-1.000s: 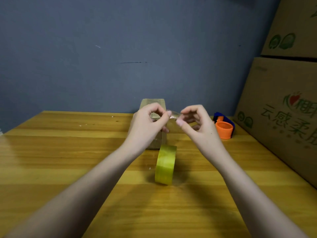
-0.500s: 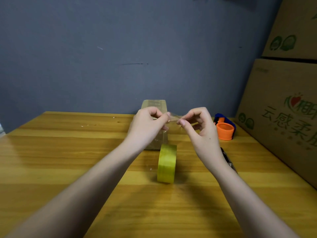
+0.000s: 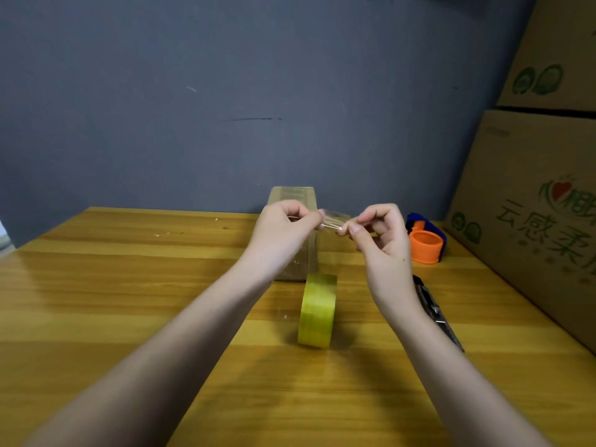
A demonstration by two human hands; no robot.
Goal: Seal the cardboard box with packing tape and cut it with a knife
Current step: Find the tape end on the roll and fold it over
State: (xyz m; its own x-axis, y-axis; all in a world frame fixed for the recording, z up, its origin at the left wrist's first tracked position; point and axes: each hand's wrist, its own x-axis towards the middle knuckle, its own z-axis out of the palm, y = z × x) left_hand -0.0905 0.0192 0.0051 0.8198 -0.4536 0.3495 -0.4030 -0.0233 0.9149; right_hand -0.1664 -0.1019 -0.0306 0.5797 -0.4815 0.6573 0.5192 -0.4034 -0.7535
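A small cardboard box (image 3: 295, 196) covered in tape stands upright at the back of the wooden table (image 3: 113, 301). In front of it, above the table, my left hand (image 3: 283, 233) and my right hand (image 3: 380, 240) each pinch one end of a short clear tape piece (image 3: 332, 219) stretched between them. A yellowish roll of packing tape (image 3: 317, 309) stands on its edge on the table below my hands. A dark knife (image 3: 435, 312) lies on the table to the right, partly hidden by my right forearm.
An orange and blue tape dispenser (image 3: 425, 240) sits at the back right. Large printed cardboard cartons (image 3: 532, 204) are stacked along the table's right edge. A grey wall rises behind the table.
My right hand has shifted slightly right, so the tape piece between the two hands shows a little more. The knife has come into view under my right forearm. Roll and box have not moved.
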